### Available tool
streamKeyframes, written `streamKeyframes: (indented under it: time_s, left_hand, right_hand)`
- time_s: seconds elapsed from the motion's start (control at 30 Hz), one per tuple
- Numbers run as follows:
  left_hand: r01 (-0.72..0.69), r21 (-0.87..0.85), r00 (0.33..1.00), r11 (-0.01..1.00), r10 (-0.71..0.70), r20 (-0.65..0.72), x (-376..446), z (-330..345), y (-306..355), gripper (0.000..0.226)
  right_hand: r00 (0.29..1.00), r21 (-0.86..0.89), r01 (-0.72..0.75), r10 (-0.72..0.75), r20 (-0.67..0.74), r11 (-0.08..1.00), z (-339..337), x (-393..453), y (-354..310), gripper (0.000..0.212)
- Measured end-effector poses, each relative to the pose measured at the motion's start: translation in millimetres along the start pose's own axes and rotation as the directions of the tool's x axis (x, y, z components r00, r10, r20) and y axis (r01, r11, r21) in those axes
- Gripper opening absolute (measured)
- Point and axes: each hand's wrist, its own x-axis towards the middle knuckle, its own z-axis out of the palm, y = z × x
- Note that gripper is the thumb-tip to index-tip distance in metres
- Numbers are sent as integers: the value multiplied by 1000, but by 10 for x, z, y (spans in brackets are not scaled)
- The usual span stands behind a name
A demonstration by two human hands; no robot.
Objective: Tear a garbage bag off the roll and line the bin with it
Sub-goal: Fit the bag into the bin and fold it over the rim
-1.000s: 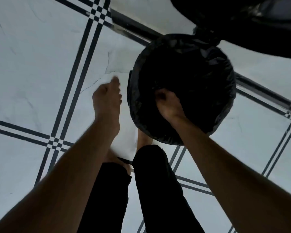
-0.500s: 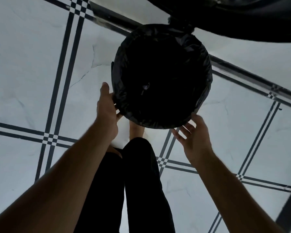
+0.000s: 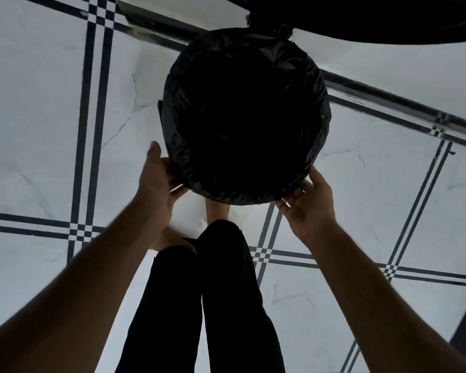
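Note:
A round bin (image 3: 160, 111) stands on the floor straight below me. A black garbage bag (image 3: 316, 84) lines it and is folded down over the whole rim, so the inside is dark. My left hand (image 3: 156, 181) lies against the bin's near left side, thumb pointing up along the bag and fingers tucked under the bag's hanging edge. My right hand (image 3: 311, 200) touches the near right side with its fingers spread toward the bag's lower edge. Neither hand visibly grips anything.
The white tiled floor (image 3: 38, 130) carries dark stripes. A large black object (image 3: 374, 17) hangs over the top of the view, just behind the bin. My legs in black trousers (image 3: 215, 305) and my bare feet are right in front of the bin.
My right hand came out of the bin and moved to its outer near right side. My left hand swung in from the left to the bin's near left side.

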Motion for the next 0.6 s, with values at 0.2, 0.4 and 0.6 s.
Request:
streamKeyframes:
  time_s: [0.2, 0.4, 0.6]
  left_hand:
    - [-208, 153, 945, 966, 239, -222, 187, 24, 403, 36]
    - [-170, 154, 985, 973, 162, 62, 218, 2, 612, 34]
    - [-509, 587, 773, 630, 634, -9, 383, 79, 737, 29]
  right_hand:
    - [768, -501, 384, -570, -293, 775, 209, 77, -318, 32]
    - [724, -751, 535, -669, 171, 387, 520, 278, -931, 28]
    - [856, -803, 488, -369, 363, 342, 482, 662, -1248, 18]
